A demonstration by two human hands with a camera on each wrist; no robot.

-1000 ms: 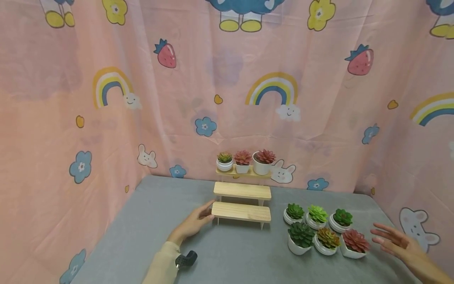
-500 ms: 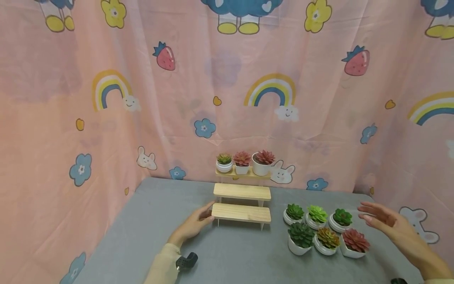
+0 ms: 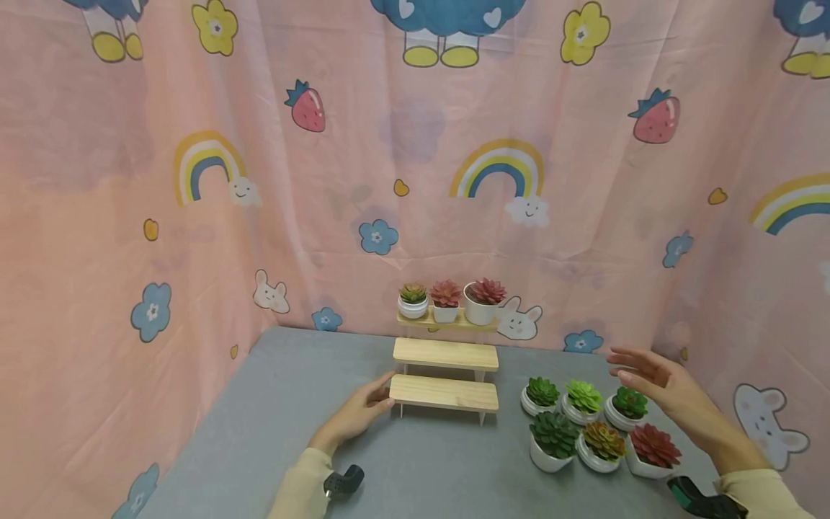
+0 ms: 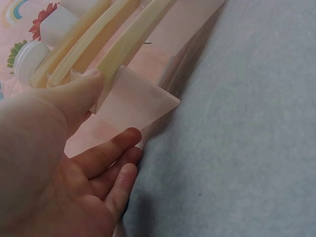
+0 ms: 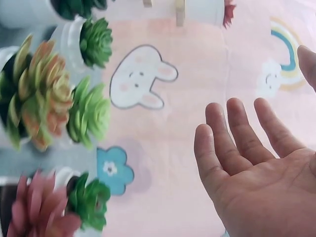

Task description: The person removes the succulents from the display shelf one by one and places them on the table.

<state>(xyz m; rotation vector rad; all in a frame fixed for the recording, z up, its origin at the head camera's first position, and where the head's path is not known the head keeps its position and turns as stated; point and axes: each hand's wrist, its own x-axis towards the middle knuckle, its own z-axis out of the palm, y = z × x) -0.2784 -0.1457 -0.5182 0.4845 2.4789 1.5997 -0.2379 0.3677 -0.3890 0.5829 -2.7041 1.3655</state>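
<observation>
A three-tier wooden display stand (image 3: 444,393) with clear supports stands mid-table. My left hand (image 3: 357,414) holds the left end of its lowest shelf, thumb at the front corner and a finger toward the back edge. In the left wrist view, the other fingers lie beside the clear support (image 4: 136,101). My right hand (image 3: 674,393) is raised, fingers spread and holding nothing, behind and right of the potted succulents. Nearest it are a dark green succulent (image 3: 629,404) and a red one (image 3: 653,448). Beside them stand a bright green (image 3: 583,398) and an orange-green succulent (image 3: 603,443).
On the top shelf stand a small yellow-green succulent (image 3: 413,299) and two red ones, in a square pot (image 3: 445,299) and a round pot (image 3: 483,303). Two more green succulents (image 3: 553,438) are at the group's left. A pink printed curtain (image 3: 324,180) surrounds the grey table (image 3: 233,447).
My right hand has moved left from the right side of the table to behind the succulents' right end. My left hand and the stand have stayed in place.
</observation>
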